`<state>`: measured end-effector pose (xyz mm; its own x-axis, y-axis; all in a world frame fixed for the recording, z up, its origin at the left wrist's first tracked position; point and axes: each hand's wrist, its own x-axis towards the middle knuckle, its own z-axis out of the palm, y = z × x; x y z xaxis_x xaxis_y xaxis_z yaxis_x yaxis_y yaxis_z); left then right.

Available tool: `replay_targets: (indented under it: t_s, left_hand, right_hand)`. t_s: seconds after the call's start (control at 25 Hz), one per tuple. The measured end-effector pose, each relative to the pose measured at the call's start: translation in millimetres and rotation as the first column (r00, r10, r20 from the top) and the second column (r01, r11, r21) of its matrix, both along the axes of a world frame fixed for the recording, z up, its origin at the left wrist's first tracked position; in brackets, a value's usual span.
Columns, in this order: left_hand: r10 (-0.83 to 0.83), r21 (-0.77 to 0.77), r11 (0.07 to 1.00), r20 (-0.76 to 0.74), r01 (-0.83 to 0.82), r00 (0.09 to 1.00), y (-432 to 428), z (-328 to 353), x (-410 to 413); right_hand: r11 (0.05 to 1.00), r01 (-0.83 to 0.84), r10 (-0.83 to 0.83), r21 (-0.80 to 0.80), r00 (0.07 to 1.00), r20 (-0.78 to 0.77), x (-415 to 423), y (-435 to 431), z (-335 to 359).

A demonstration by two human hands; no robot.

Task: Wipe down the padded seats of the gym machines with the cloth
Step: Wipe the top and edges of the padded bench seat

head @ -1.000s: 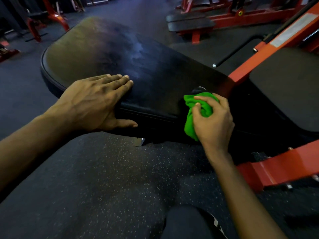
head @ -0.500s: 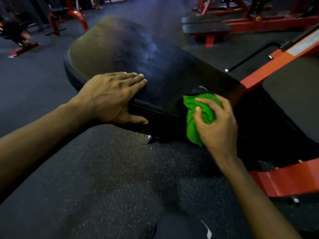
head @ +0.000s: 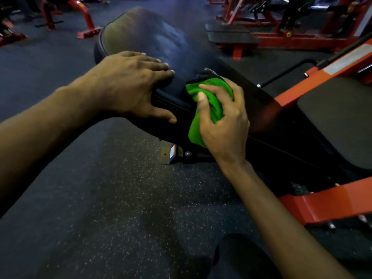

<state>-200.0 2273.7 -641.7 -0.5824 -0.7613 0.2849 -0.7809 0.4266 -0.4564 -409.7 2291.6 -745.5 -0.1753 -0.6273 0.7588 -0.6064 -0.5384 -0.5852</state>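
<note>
A long black padded seat (head: 161,41) runs from the upper middle down to the right, with dull smears on its top. My left hand (head: 132,87) rests flat on its near edge, fingers straight on top and thumb against the side. My right hand (head: 223,119) grips a bunched green cloth (head: 209,105) and presses it against the pad's near side, right beside my left hand.
A second dark pad (head: 338,125) lies to the right on an orange-red frame (head: 330,202). A metal bracket (head: 171,154) sits under the seat on the speckled rubber floor (head: 120,198). More red machines (head: 261,33) stand behind. My dark-clad knee (head: 237,256) is at the bottom.
The view has shifted, so the seat sits further right in frame. My two hands have come closer together, and the cloth has slid a little left along the pad's side.
</note>
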Motion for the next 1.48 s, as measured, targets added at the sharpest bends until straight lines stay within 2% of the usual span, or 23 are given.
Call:
replay_targets:
  t_s: [0.2,0.36,0.52,0.64,0.76,0.84,0.96,1.04,1.16,1.32,1.48]
  left_hand:
    - [-0.052,-0.027,0.998,-0.038,0.051,0.998,-3,-8,2]
    - [-0.091,-0.068,0.994,-0.107,0.084,0.990,-3,-9,23]
    - [-0.156,-0.053,0.987,-0.175,0.149,0.972,-5,-9,50]
    - [-0.148,-0.027,0.989,-0.197,0.146,0.969,-12,-9,52]
    - [-0.143,-0.048,0.990,-0.203,0.136,0.969,-14,-11,58]
    - [-0.143,-0.053,0.989,-0.228,0.134,0.963,-13,-11,68]
    - [-0.149,-0.039,0.989,-0.280,0.144,0.948,-12,-11,75]
    - [-0.126,-0.007,0.991,-0.301,0.130,0.945,-13,-9,78]
    - [-0.108,0.042,0.991,-0.307,0.127,0.945,-15,-4,82]
    - [-0.117,0.056,0.988,-0.329,0.143,0.937,-14,-3,84]
    - [-0.116,0.053,0.988,-0.368,0.145,0.922,-16,-5,79]
  right_hand:
    - [0.998,0.051,-0.053,-0.032,0.998,-0.041,-38,10,-40]
    - [0.985,0.131,-0.124,-0.114,0.990,0.071,-8,2,-22]
    - [0.981,0.081,-0.070,-0.177,0.995,0.065,46,3,12]
    - [0.982,0.025,-0.030,-0.188,0.999,-0.026,62,8,23]
    - [0.982,0.027,-0.052,-0.186,0.990,-0.134,24,21,-5]
    - [0.983,0.044,-0.071,-0.181,0.987,-0.147,2,27,-25]
    - [0.966,0.008,-0.044,-0.260,0.990,-0.136,10,22,-24]
    - [0.940,-0.082,0.018,-0.331,0.981,-0.191,37,19,-6]
    - [0.891,-0.233,0.079,-0.389,0.924,-0.373,58,15,6]
    - [0.875,-0.349,0.091,-0.336,0.800,-0.593,24,15,-21]
    - [0.871,-0.299,0.013,-0.390,0.807,-0.590,44,11,-13]
